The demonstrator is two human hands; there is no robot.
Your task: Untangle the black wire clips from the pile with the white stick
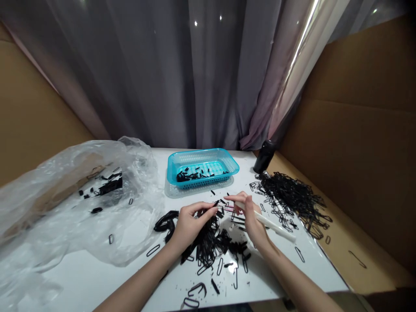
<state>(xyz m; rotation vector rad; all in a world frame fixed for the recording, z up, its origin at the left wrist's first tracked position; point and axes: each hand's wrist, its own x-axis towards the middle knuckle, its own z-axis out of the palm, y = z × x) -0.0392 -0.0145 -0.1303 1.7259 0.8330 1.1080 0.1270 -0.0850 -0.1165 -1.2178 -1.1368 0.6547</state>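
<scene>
My left hand (194,221) is closed, thumb and fingertips pinched on a small black piece at the centre of the white table. Facing it, my right hand (253,219) grips a white pen-like tool (276,227) with a pinkish tip that points toward my left fingertips. Beneath and between both hands lies a heap of black loops and strips (208,247). A blue basket (173,171) behind the hands holds small black pieces (195,174) on its bottom.
Clear plastic bags (136,234) spread over the left side, with black pieces among them. At the right are a pile of black loops (292,195) and a black cylindrical object (264,157). Cardboard walls (360,130) flank the white table (107,288); a grey curtain (146,78) hangs behind.
</scene>
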